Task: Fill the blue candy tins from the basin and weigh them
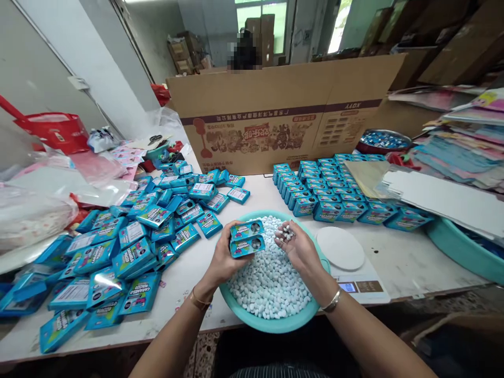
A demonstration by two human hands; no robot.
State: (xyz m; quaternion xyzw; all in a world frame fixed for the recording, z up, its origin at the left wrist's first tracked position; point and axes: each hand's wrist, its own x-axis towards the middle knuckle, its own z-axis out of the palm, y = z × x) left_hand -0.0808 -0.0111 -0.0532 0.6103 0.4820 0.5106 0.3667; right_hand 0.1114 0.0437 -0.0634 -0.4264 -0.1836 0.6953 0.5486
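At the teal basin (271,327), left hand (225,258) clamps fingers on two blue boxes (241,248); right hand (302,251), fingers curled, cups white pellets (287,232), liable to spill if tilted.

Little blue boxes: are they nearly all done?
Not nearly, it seems. Maybe done: the upright rows on the right. In hand: two boxes in the left hand, white pieces in the right hand. Probably remaining: the jumbled pile. Insides are mostly hidden, so I can't be sure.
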